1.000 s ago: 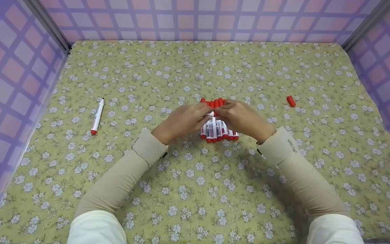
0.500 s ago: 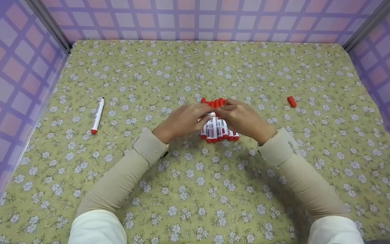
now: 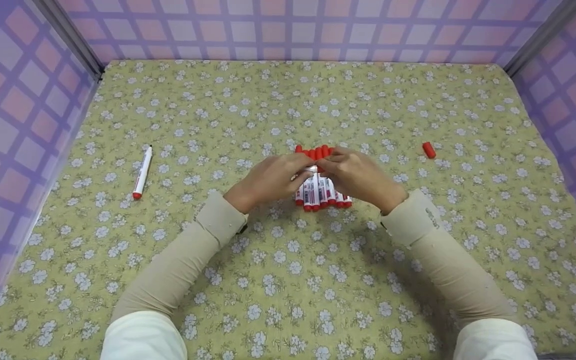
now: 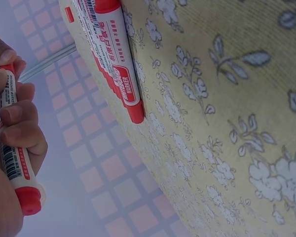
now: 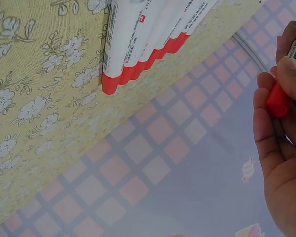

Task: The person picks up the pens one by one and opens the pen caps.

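Head view: my left hand [image 3: 270, 179] and right hand [image 3: 355, 175] meet just above the row [image 3: 322, 192] of red-and-white markers lying side by side on the cloth [image 3: 288, 280]. Between the fingertips I hold 1 marker [image 3: 312, 169], lifted off the row. A loose cap [image 3: 428, 149] lies well to the right of the row, and 1 uncapped pen [image 3: 142, 172] lies well to its left.

Left wrist view: the left fingers [image 4: 17, 116] are curled round the marker's [image 4: 15, 158] white barrel, thumb side pressing it, with the red butt end sticking out below the hand. The grip looks firm. The row [image 4: 113, 59] lies apart from the hand, on the cloth.

Right wrist view: the right fingers [image 5: 286, 79] pinch the red cap [image 5: 277, 101] at the marker's other end, closed tight on it; the palm below is slack. The row [image 5: 148, 39] sits above and to the left, untouched.

My judgement: the step is working the cap against the barrel. To do it well I would keep the left hand fixed as the anchor, move the cap straight along the barrel's axis with no bending, and keep both hands clear above the row so it stays aligned.
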Available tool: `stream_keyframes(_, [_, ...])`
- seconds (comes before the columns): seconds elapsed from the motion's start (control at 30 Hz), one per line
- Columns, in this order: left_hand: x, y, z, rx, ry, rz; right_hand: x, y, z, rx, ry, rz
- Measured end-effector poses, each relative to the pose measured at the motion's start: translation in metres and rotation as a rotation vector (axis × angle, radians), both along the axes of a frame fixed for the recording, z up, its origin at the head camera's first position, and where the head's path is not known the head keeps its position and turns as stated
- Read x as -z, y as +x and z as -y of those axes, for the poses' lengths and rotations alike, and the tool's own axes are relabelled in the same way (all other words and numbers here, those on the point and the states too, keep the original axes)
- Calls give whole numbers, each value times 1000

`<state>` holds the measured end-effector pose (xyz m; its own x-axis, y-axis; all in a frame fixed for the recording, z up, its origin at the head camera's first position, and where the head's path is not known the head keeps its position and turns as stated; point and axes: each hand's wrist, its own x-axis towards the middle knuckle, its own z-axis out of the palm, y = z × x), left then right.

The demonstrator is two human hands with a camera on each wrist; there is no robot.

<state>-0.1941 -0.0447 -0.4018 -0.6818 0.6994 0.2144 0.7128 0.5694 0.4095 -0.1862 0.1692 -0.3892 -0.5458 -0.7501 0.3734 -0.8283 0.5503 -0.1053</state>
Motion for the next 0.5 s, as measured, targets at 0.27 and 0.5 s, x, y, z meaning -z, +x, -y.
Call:
stream_keyframes(0.27, [-1,-1,1,7,1,8,-3,0,0,12,12,42])
stream_keyframes(0.5, [-2,-1,4,7,7,34,-5,1,-1,11,-4,64])
